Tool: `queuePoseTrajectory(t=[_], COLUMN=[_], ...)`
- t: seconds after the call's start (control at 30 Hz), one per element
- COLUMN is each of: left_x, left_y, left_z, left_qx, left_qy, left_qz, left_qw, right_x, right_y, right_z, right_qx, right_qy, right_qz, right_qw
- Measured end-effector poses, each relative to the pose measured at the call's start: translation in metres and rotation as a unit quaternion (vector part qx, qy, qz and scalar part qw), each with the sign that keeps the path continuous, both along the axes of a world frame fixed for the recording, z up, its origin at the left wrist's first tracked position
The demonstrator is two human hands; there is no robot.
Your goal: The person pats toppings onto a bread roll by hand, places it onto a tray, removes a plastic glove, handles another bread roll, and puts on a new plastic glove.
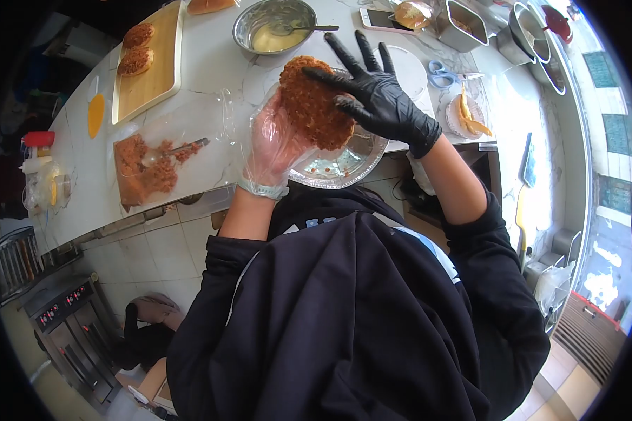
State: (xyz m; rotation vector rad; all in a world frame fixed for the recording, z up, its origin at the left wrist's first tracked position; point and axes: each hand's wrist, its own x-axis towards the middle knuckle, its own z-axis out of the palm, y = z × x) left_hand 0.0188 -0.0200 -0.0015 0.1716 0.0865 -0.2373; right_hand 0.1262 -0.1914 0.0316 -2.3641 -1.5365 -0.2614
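Note:
My left hand [272,137], in a loose clear plastic glove, holds a bun coated in brown meat floss [314,109] from its left side. My right hand [386,102], in a black glove, has its fingers spread, with some fingertips against or just over the bun's right side. Below the bun stands a round shiny metal dish [354,160] with a few crumbs in it. To the left lies a clear bag of floss [144,172] with a metal utensil's handle [192,146] sticking out.
A steel bowl [243,29] of pale cream holds a spoon [309,29]. Two floss-topped buns [135,62] sit on a wooden tray [163,77] at left. At right are a phone [379,19], blue-handled scissors [442,74], a metal tin [458,35] and a blue spatula [527,168].

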Motion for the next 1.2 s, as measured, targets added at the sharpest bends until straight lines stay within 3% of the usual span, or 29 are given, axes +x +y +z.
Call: queuePoseTrajectory(t=[0.13, 0.27, 0.43, 0.83, 0.97, 1.2], left_x=[0.001, 0.002, 0.002, 0.003, 0.004, 0.003], left_y=[0.009, 0.011, 0.008, 0.009, 0.008, 0.008], left_z=[-0.003, -0.001, 0.002, -0.001, -0.001, -0.003], left_qx=[-0.048, -0.014, 0.017, 0.011, 0.023, -0.016], left_qy=[0.01, 0.021, 0.058, 0.039, 0.042, 0.03], left_qz=[0.007, 0.032, 0.041, 0.062, 0.062, 0.059], left_qw=[0.999, 0.999, 0.997, 0.997, 0.997, 0.998], right_x=[-0.011, -0.038, -0.045, -0.053, -0.057, -0.054], right_y=[-0.016, -0.02, -0.011, -0.01, -0.005, -0.005], right_z=[0.018, 0.002, -0.003, 0.0, -0.001, -0.001], right_qx=[0.155, 0.039, -0.015, 0.019, -0.042, -0.023], right_qy=[0.12, 0.071, 0.029, 0.026, 0.007, 0.002], right_qz=[0.0, -0.037, -0.058, -0.103, -0.103, -0.134], right_qw=[0.981, 0.996, 0.998, 0.994, 0.994, 0.991])
